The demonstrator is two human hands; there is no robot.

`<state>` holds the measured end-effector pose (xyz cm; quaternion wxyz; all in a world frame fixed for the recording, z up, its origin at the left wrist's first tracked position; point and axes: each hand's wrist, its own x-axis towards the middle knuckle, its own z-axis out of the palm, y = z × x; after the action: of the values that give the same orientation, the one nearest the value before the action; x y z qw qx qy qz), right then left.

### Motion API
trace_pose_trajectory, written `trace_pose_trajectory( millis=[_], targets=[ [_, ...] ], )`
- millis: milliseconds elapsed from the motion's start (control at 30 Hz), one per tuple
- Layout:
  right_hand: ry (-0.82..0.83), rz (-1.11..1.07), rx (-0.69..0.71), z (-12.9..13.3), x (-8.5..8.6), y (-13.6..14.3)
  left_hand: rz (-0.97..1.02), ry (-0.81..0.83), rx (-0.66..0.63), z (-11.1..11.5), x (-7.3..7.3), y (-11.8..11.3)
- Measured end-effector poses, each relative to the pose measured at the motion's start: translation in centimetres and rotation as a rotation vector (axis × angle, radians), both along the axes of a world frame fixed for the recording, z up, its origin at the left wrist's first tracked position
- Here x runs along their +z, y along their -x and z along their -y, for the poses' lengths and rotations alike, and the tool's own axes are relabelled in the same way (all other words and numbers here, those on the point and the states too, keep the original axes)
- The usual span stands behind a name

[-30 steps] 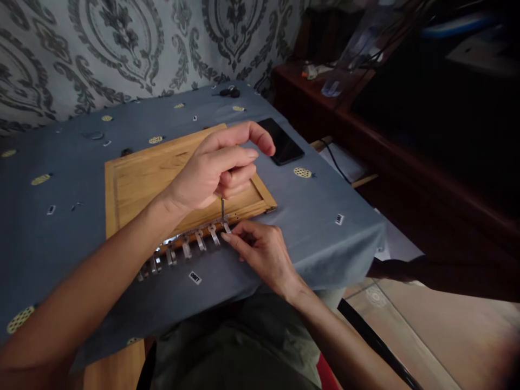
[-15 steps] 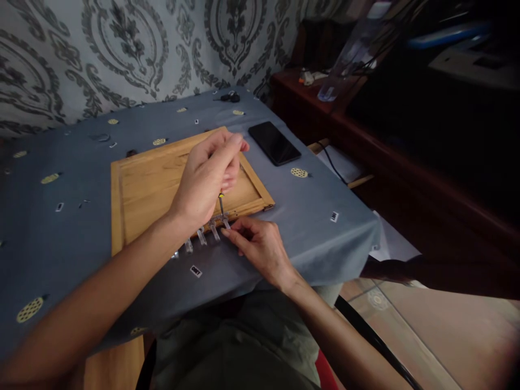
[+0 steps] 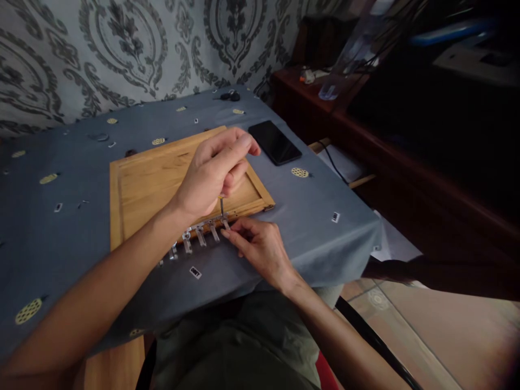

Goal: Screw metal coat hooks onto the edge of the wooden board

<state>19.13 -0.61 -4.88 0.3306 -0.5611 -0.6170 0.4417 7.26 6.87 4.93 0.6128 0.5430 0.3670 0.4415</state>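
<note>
My left hand (image 3: 215, 170) is closed around the top of a thin screwdriver (image 3: 222, 206), whose handle is mostly hidden by the fingers. The metal shaft points down at the near edge of a framed wooden board (image 3: 150, 184). Along that edge runs a row of several clear hooks (image 3: 200, 236) on a strip. With thumb and forefinger, my right hand (image 3: 262, 246) pinches the rightmost clear hook (image 3: 226, 223), right under the screwdriver's tip. Whether the tip sits in a screw is too small to tell.
A black phone (image 3: 275, 142) lies right of the board on the blue tablecloth (image 3: 317, 233). Dark keys (image 3: 230, 96) lie at the back. A clear bottle (image 3: 337, 70) stands on the dark red desk (image 3: 300, 81) at the right. The patterned wall (image 3: 182, 43) closes off the far side.
My left hand has turned a little, its fingers shifting right and its wrist rising slightly. More of the hooks on the left now show. My right hand keeps its place.
</note>
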Motion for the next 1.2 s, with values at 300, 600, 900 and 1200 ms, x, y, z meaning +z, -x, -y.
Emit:
trace_pose_trajectory(
  millis=[300, 600, 900, 1200],
  targets=[
    [-0.018, -0.009, 0.007, 0.1, -0.1, 0.0, 0.028, 0.004, -0.162, -0.5, 0.2, 0.8],
    [-0.046, 0.011, 0.011, 0.0, -0.3, -0.1, 0.014, -0.056, 0.258, 0.7, -0.6, -0.2],
    [-0.042, 0.001, 0.003, 0.1, -0.1, 0.0, 0.024, -0.071, 0.197, 0.6, -1.2, -0.4],
    [-0.055, -0.031, 0.01, 0.0, -0.2, -0.1, 0.019, -0.016, 0.121, 0.2, -0.9, -0.3]
  ],
)
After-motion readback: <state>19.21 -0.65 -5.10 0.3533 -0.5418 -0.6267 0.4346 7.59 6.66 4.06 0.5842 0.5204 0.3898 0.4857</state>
